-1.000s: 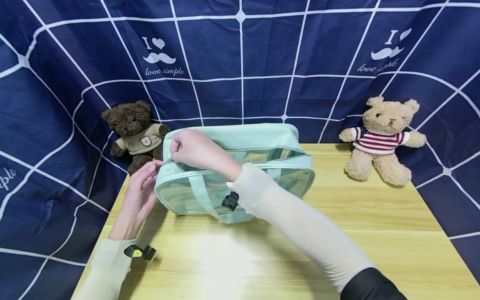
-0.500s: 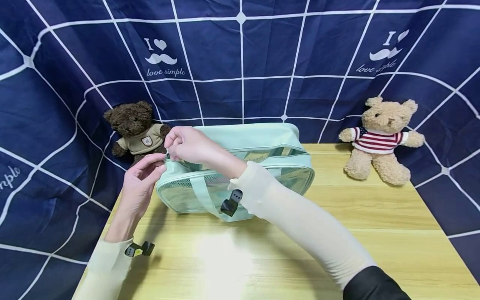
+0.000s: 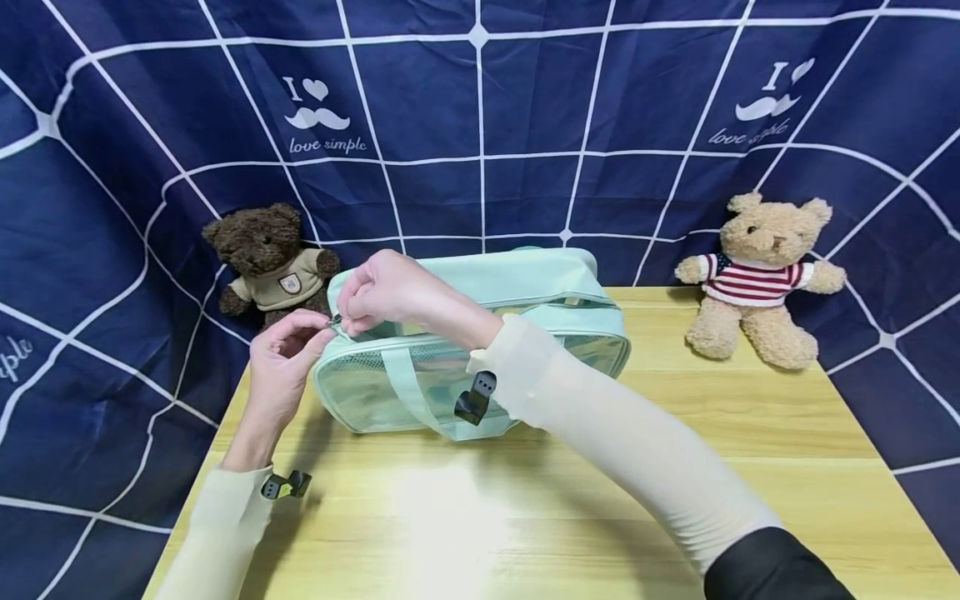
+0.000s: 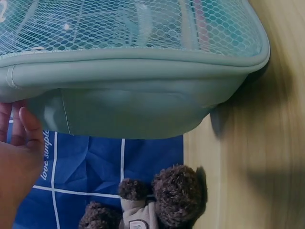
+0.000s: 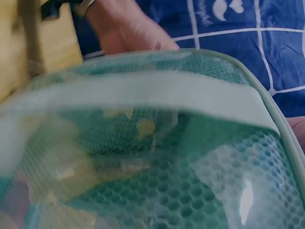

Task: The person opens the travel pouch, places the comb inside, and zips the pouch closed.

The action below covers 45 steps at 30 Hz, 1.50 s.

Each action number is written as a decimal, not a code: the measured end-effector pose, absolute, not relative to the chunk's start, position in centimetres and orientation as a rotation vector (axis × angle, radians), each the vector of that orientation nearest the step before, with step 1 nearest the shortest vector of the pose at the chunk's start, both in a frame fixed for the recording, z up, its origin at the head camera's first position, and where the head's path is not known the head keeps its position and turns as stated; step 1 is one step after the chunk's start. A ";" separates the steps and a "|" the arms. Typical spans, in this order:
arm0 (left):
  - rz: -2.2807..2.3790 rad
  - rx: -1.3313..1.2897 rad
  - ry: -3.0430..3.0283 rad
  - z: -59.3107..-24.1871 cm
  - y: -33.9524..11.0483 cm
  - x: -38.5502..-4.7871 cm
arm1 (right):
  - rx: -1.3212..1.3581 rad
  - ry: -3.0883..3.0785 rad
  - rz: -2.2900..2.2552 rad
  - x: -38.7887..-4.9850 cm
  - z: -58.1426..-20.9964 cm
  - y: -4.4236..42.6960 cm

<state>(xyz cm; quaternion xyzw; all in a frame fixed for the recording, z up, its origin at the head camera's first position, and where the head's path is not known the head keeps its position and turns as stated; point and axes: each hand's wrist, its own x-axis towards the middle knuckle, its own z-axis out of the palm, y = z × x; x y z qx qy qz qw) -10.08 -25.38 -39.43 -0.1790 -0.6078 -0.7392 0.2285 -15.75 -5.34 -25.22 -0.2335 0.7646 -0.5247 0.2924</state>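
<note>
A mint-green bag [image 3: 420, 383] with clear, mesh-patterned sides and a strap handle stands upright on the table. Its zipped top gapes partly. At the top left corner, my left hand [image 3: 281, 367] pinches the bag's edge by the zipper end between thumb and forefinger. Just right of it, the curled fingers of my right hand [image 3: 397, 292] pinch at the dark zipper pull [image 3: 334, 320]. In the left wrist view the left hand [image 4: 21, 157] touches the bag's end panel [image 4: 124, 112]. The right wrist view looks through the clear side [image 5: 143, 181]; contents are blurred.
A dark brown teddy bear [image 3: 262, 258] sits behind the left hand, close to the bag. A light teddy bear [image 3: 761, 279] in a striped sweater sits at the back right. Blue gridded cloth [image 3: 540, 108] hangs behind the wooden table [image 3: 750, 442].
My left hand has risen from beside the bag to pinch its top corner. The right hand has shifted slightly rightward. The bag's top opening looks narrower at its right end.
</note>
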 end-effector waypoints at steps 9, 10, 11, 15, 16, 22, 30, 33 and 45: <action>-2.050 -0.472 -1.689 -39.4 -25.6 -9.9 | -0.653 2.153 -1.222 -15.7 -25.4 -5.1; -2.058 -0.472 -1.684 -39.4 -25.6 -9.9 | -0.661 2.149 -1.217 -15.8 -25.5 -5.2; -2.060 -0.473 -1.686 -39.4 -25.6 -10.0 | -0.668 2.144 -1.212 -15.8 -25.6 -5.3; -2.067 -0.481 -1.690 -39.6 -25.7 -10.2 | -0.718 2.184 -1.168 -15.9 -25.9 -5.2; -2.072 -0.485 -1.684 -39.6 -25.7 -10.3 | -0.720 2.187 -1.174 -16.0 -25.8 -5.1; -2.072 -0.488 -1.681 -39.7 -25.7 -10.6 | -0.676 2.152 -1.272 -16.3 -25.6 -3.6; -2.068 -0.443 -1.693 -39.6 -25.9 -10.7 | -0.660 2.171 -1.327 -16.4 -24.8 -1.7; -2.073 -0.438 -1.688 -39.7 -25.9 -10.7 | -0.660 2.211 -1.336 -16.2 -24.3 -1.0; -2.074 -0.428 -1.714 -39.7 -25.7 -10.7 | -0.595 2.258 -1.351 -16.3 -23.2 3.4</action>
